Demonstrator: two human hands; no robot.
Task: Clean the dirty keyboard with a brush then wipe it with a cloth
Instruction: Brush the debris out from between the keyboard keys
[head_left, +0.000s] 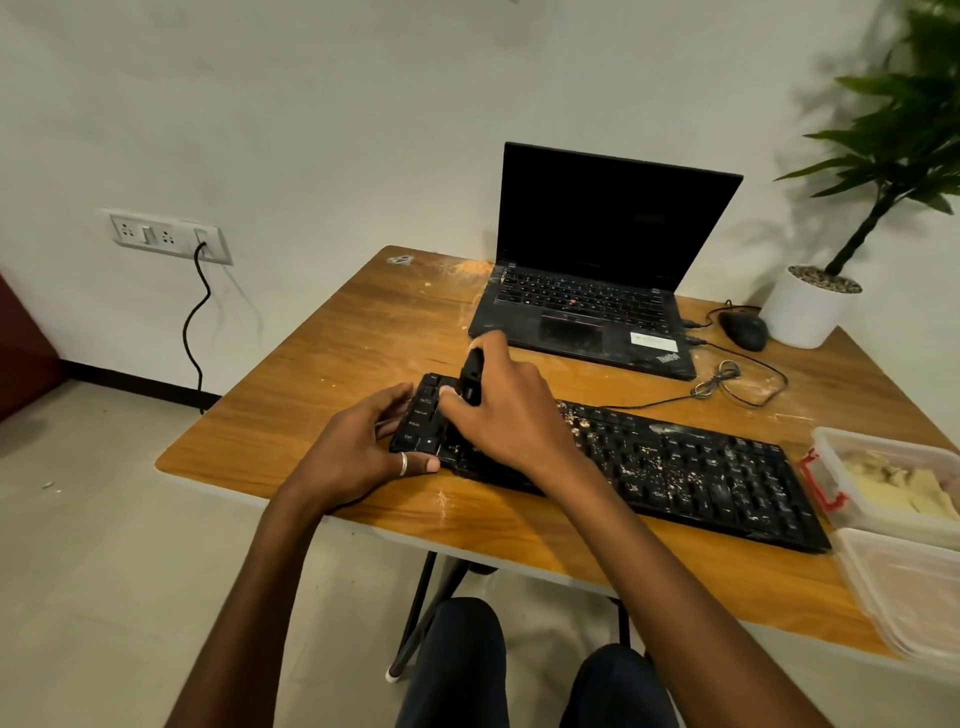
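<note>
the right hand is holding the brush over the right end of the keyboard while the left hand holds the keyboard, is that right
No. The head view shows the right hand holding the brush over the left end of the keyboard, not the right end. The left hand does hold the keyboard.

- One keyboard
- One brush
- One laptop
- One mouse
- One potted plant
- Two plastic tubs at right: far tub, near tub
- Two hands: left hand, right hand
- One desk

Crumb-strewn black keyboard (black brush atop)
</note>
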